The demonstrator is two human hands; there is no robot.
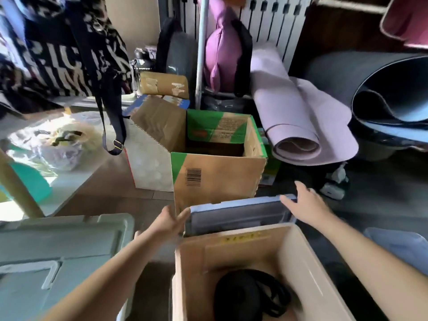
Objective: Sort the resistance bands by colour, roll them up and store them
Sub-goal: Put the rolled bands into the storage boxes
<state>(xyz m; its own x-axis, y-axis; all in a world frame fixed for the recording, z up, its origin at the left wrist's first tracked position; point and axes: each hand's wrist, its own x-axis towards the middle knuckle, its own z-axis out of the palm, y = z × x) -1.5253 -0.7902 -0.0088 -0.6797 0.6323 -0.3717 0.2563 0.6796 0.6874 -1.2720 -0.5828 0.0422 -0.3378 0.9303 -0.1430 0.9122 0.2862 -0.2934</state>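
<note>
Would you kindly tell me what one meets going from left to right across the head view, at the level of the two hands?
Green bin lid → left hand → blue lid standing on edge → right hand.

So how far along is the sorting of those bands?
Done: some black bands lie bundled in the near bin. In hand: the left hand and right hand touch the two ends of a grey panel behind it. Left: unclear, since no other colours show.
</note>
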